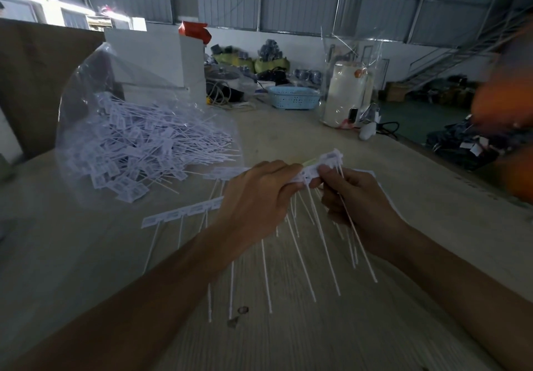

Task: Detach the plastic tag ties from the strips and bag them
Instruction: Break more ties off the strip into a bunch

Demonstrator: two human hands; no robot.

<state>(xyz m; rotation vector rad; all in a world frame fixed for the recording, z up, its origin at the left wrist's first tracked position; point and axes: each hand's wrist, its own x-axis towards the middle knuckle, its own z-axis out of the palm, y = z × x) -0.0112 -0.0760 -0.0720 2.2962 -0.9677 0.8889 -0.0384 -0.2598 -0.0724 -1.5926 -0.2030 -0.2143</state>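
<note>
My left hand and my right hand both grip a white strip of plastic tag ties above the table, the thin tails hanging down between them. A single tie runs from my right fingers down past the wrist. Another strip of ties lies flat on the table to the left of my left hand. A clear plastic bag at the left holds a heap of loose white tag ties, some spilling from its mouth.
The pale wooden table carries a blue basket, a white appliance in clear wrap and a white box at the back. A blurred person in orange is at the right edge. Two small dark bits lie near me.
</note>
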